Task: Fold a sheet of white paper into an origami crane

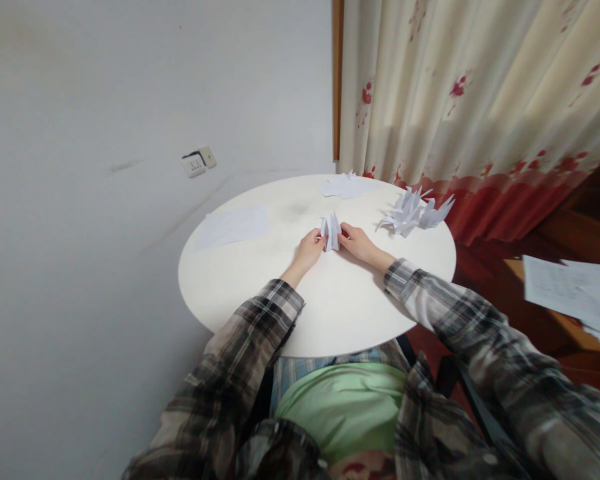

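Observation:
A small folded white paper piece stands on the round white table near its middle. My left hand pinches its left side with closed fingers. My right hand grips its right side, fingers closed on the paper. Both arms wear plaid sleeves and reach forward over the table.
A pile of finished folded paper figures lies at the table's right. A flat sheet lies at the left, crumpled paper at the far edge. Wall with a socket on the left, curtain behind, papers on a wooden surface at right.

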`<state>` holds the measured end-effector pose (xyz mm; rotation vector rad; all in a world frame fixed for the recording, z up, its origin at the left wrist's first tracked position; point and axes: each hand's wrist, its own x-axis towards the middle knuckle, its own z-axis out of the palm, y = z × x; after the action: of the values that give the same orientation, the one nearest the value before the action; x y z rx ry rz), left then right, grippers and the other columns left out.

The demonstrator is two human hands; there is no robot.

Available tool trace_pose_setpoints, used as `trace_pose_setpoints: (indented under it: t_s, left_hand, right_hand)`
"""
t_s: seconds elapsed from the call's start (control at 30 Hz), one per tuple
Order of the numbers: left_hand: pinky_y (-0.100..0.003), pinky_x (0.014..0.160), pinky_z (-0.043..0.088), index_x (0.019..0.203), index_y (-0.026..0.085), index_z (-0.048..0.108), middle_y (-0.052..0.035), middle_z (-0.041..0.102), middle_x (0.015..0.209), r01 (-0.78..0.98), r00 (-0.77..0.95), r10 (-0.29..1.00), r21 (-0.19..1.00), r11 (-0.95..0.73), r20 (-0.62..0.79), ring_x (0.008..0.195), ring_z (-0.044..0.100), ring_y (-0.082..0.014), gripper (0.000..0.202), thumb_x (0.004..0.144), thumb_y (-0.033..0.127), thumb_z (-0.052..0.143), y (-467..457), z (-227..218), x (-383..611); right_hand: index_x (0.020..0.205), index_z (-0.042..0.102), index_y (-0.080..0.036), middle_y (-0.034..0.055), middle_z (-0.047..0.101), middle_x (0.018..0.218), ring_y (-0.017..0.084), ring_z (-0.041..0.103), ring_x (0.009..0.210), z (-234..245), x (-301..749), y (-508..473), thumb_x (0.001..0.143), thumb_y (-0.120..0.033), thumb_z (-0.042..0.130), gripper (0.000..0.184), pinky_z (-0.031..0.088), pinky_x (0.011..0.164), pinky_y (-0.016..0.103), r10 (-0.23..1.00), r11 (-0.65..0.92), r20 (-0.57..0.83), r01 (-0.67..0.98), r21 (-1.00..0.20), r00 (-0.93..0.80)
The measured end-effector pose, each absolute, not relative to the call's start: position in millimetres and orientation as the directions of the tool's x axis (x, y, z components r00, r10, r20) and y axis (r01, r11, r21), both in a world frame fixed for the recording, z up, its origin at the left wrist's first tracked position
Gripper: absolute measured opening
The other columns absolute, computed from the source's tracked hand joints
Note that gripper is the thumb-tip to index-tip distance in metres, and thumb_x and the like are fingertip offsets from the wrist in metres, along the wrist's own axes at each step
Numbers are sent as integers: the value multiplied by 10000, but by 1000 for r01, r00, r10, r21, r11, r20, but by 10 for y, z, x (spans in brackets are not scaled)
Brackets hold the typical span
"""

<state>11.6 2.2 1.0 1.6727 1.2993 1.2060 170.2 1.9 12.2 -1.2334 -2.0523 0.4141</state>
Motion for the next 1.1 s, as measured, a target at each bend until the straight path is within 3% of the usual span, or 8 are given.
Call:
trace_pose_setpoints:
  t_s: [0.77, 1.1]
  left_hand:
    - [-250, 632, 454, 730, 179, 531, 19, 558, 650, 370, 75, 957, 883, -287, 279, 600, 543, -113, 67, 775, 185, 481, 46, -16, 110]
    - [-254, 666, 505, 754, 174, 552, -13, 612, 803, 330, 17, 955, 900, -286, 297, 664, 581, -107, 68, 779, 214, 503, 22, -9, 120]
  right_hand:
    - [765, 481, -190, 13, 564, 709, 134, 472, 642, 98, 1709, 33, 848, -318, 389, 178, 342, 643, 251, 845, 524, 433, 649, -552, -314]
    - [753, 486, -189, 14, 556, 710, 140, 464, 652, 92, 1717, 42, 846, -336, 389, 199, 345, 639, 252, 822, 551, 493, 620, -559, -286]
